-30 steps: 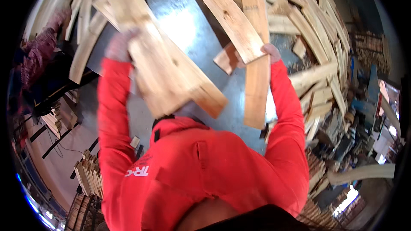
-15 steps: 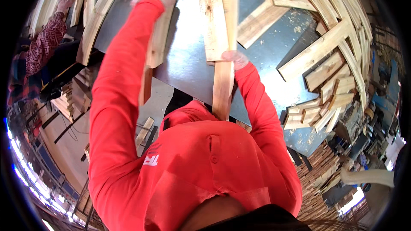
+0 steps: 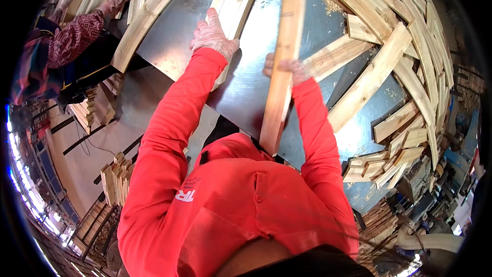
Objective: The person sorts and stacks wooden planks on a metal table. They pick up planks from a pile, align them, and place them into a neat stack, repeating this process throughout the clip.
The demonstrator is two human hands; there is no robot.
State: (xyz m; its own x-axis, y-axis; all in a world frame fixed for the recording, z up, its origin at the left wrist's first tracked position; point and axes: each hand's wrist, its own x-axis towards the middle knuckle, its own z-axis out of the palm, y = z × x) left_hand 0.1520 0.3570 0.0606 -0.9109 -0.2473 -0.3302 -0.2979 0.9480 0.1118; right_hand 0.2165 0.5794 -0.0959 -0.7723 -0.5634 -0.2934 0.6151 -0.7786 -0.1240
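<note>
My right hand (image 3: pixel 294 69), in a pale glove, is wrapped round a long wooden board (image 3: pixel 289 25). The board stands tilted over the metal table (image 3: pixel 179 36), its near end close to my body. To the left, my left hand (image 3: pixel 215 36), in a whitish knit glove, lies with fingers stretched along the near end of some boards (image 3: pixel 237 0) placed side by side. Part of the right fingers is hidden behind the held board.
Loose boards (image 3: pixel 369 77) and a curved pile of long slats (image 3: pixel 420 46) cover the table's right side. Short offcuts (image 3: pixel 387 166) lie at its near right. Another person's gloved hand (image 3: pixel 117 0) rests on slats at far left. Wood stacks (image 3: pixel 117 179) stand below.
My right hand has raised one board away from the board beside it. My left hand has shifted right and nearer, its fingers now spread over the boards. The view has moved leftward.
</note>
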